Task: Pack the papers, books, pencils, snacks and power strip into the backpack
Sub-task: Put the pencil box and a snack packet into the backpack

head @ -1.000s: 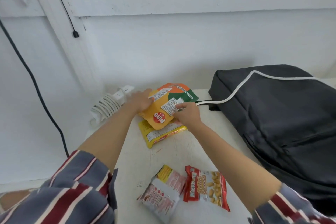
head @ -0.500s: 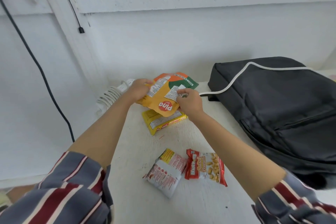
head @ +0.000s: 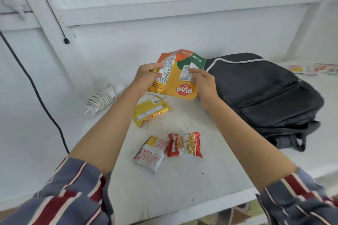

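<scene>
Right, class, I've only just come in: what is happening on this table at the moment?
A person holds a large orange-and-green snack bag above the white table, left hand and right hand gripping its sides. The black fabric backpack lies beside it. A yellow biscuit packet, a red peanut packet, a white-and-pink snack packet and a coiled white power strip remain unpacked.

Both bare forearms reaching forward from striped rolled-up sleeves, left hand (head: 146,76) gripping the left edge of a crinkly orange, yellow and green snack bag (head: 175,76), right hand (head: 205,84) pinching its right edge, bag lifted clear.
</scene>
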